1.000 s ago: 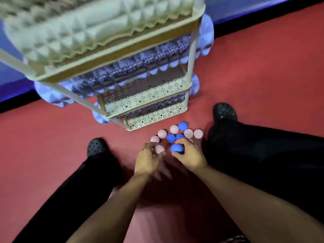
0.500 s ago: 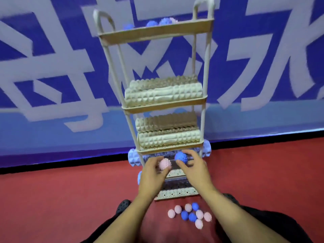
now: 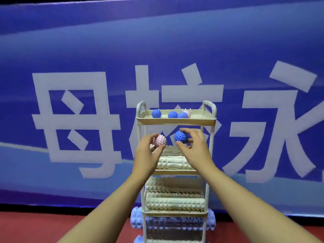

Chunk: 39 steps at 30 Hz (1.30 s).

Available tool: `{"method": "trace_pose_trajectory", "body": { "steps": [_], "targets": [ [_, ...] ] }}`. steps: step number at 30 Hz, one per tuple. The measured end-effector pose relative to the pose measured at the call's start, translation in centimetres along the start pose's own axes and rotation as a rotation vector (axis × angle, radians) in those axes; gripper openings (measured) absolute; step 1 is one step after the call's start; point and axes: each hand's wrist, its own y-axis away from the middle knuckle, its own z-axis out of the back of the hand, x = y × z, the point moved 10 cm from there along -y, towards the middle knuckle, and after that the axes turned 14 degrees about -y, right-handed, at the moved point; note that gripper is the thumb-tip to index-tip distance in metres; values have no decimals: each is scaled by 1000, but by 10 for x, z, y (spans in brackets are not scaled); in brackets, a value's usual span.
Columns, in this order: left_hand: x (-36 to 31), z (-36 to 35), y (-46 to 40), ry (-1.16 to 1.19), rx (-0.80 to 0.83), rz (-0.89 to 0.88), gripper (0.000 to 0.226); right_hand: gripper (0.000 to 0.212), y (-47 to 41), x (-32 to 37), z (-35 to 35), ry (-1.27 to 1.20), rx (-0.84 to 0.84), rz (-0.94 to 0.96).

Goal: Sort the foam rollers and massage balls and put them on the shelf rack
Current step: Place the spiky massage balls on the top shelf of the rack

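My left hand (image 3: 147, 153) grips a pink spiky massage ball (image 3: 159, 140), raised in front of the cream shelf rack (image 3: 175, 121). To its right, my right hand (image 3: 194, 148) holds a blue spiky ball (image 3: 181, 136) at the same height, just below the top tier. The top tier carries three blue balls (image 3: 156, 113) and a pink ball (image 3: 186, 112). Cream foam rollers (image 3: 175, 201) fill the middle tiers. Blue foam rollers (image 3: 136, 219) lie on the lower tiers, their ends sticking out past the sides.
A blue banner (image 3: 78, 120) with large white characters covers the wall behind the rack. Red floor (image 3: 43, 228) runs along the bottom, with a black strip at the wall's base.
Both hands picked a ball each from the pile on the floor and rose with them to just under the top tier. The view tilted up from the floor to the wall.
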Motion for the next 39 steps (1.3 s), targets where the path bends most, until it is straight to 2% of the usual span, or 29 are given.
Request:
{"method": "trace_pose_trajectory", "body": {
  "steps": [5,12,17,23,26,29,32,35,39],
  "targets": [
    [-22,15,-70,-81,-95,-90,40,44,-75,32,7,159,-25,116],
    [-19,6,-130,-325,-69,-73,37,39,-135,16,-20,312,103,48],
    [-3,-2,-144,-424,-41,-12,35,30,-149,-1,-44,435,168,43],
    [1,-17,-139,-566,32,-142,30,24,-143,-11,-43,420,157,63],
    [-9,-7,-123,-519,-51,-211,28,24,-128,1,-37,365,101,149],
    [-18,5,-88,-460,-176,-271,30,23,-90,20,-35,337,45,342],
    [-3,-2,-38,-425,-167,-264,34,23,-38,9,-41,360,87,410],
    [36,-26,26,-445,-59,-220,34,25,22,-33,-46,371,158,349],
    [102,-70,127,-486,161,-120,40,32,120,-131,-59,430,322,58]
  ]
}}
